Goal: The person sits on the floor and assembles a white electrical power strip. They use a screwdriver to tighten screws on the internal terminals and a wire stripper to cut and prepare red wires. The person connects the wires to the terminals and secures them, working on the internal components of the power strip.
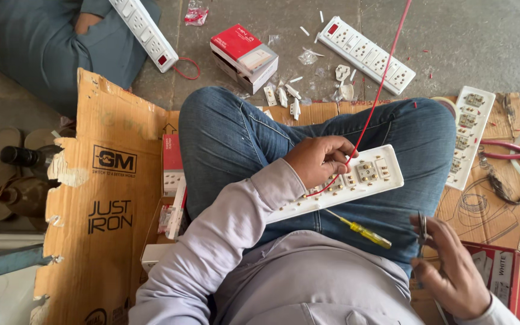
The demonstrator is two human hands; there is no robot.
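I sit cross-legged in blue jeans with a white open power strip board [386, 174] lying on my lap, its sockets showing from the back. My left hand [319, 159] rests on the board and pinches a thin red wire [380, 84] that runs up and away to the top of the view. A yellow-handled screwdriver [365, 232] lies on my thigh just below the board. My right hand [449, 271] is low at the right, its fingers closed around a small metal tool [422, 227] that looks like scissors or cutters.
Another open strip board [467, 135] and red-handled pliers [510, 150] lie at my right. Two finished white power strips [368, 54] [145, 33], a red-and-white box [243, 55] and loose switch parts [284, 96] sit on the floor ahead. Torn cardboard [100, 198] spreads left. Another person sits at top left.
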